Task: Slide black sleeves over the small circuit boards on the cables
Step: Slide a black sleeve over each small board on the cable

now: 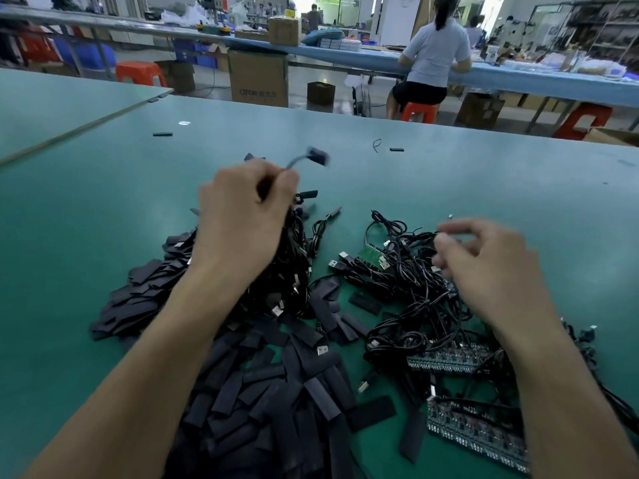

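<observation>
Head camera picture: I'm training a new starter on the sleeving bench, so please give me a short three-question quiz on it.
1. True or false: the left hand grips a bundle of cables.
2. Where does the pile of black sleeves lie? A) on the table, close to the person; B) in a cardboard box; C) on a stool.
3. What colour is the bare circuit board among the loose cables?

Key: 1 true; 2 A; 3 green.
</observation>
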The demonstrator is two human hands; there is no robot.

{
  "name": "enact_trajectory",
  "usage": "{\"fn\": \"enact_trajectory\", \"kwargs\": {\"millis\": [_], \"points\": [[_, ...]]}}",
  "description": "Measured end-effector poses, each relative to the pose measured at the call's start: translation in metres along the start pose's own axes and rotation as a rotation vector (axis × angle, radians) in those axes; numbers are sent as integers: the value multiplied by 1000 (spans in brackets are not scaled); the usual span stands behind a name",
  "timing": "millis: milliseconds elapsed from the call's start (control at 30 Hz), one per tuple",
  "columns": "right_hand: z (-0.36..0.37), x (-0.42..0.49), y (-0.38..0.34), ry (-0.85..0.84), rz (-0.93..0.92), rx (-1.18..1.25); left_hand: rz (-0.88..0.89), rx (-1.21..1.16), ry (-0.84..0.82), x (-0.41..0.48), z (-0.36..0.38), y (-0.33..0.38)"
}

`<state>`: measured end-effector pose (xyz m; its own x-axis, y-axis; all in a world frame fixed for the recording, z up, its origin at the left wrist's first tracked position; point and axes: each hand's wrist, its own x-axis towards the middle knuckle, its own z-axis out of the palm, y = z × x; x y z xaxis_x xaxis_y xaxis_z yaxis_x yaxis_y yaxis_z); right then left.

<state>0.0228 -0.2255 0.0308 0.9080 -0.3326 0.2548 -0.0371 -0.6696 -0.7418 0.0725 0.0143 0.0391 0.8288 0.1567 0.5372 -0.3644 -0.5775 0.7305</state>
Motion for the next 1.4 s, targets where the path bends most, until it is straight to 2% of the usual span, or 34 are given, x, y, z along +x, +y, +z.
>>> {"fn": "enact_trajectory", "kwargs": {"millis": [67, 133, 233, 333, 500, 567, 667, 767, 900, 967, 1067, 1233, 1300, 1400], "points": [[1, 2, 8, -189, 103, -264, -35, -33, 112, 6, -5, -5], [3, -1, 11, -376, 222, -425, -67, -55, 164, 9, -7, -11], [9, -5, 10, -505, 291, -521, -170, -61, 129, 11, -6, -21], [19, -6, 10, -472, 291, -526, -231, -19, 57, 10, -6, -25], [22, -5, 9, -365, 228, -430, -192, 52, 9, 8, -6, -21], [18, -5, 8, -297, 137, -370, -139, 116, 24, 6, -4, -17], [14, -8, -2, -184, -88, -143, -36, 194, 81, 1, -2, -7], [14, -16, -18, -204, -283, 78, 44, 64, 34, -3, -1, 3], [17, -24, -28, -345, -423, 212, -130, -209, -397, -10, 8, 9], [19, -25, -30, -395, -460, 221, -242, -298, -512, -14, 15, 7], [21, -24, -30, -422, -501, 197, -320, -446, -528, -14, 20, 3], [22, -26, -30, -513, -493, 125, -269, -558, -535, -14, 18, 2], [23, -27, -31, -468, -461, 200, -234, -561, -540, -15, 18, 4], [25, -24, -32, -159, -394, 317, -236, -584, -607, -16, 17, 8]]}}
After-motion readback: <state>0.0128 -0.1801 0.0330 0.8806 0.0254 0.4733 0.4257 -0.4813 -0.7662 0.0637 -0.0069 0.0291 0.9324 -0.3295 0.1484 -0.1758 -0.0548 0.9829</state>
